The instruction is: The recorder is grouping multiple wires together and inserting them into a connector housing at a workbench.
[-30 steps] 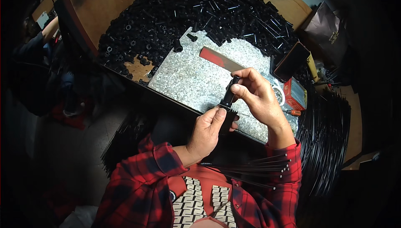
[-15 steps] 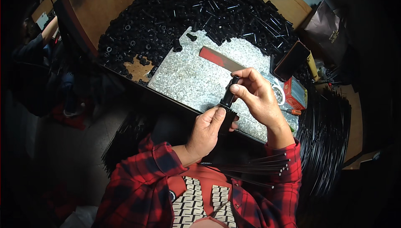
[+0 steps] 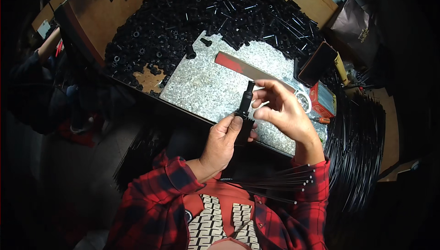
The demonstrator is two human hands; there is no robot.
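1. The left hand (image 3: 225, 138) is clenched around the lower end of a black tube (image 3: 244, 108), thumb laid along its side.
2. The tube stands roughly upright, just above the near edge of the grey speckled slab (image 3: 206, 85), between both hands.
3. The right hand (image 3: 280, 108) is beside the upper end of the tube, fingers curled and partly spread. Its fingertips lie near the tube's top; whether they grip it cannot be told.
4. The slab lies on a wooden worktop (image 3: 98, 14). A red flat bar (image 3: 243, 67) rests across the slab's far side.
5. A large heap of black parts (image 3: 197, 12) covers the far half of the worktop and borders the slab's far edge. Two loose black parts (image 3: 190, 51) lie on the slab's far left corner.
6. A red box (image 3: 321, 100) sits at the slab's right edge, past the right hand.
7. A bundle of thin black rods (image 3: 279, 181) crosses the lap, below the right forearm. More black rods (image 3: 357, 154) are stacked at the worktop's right edge.
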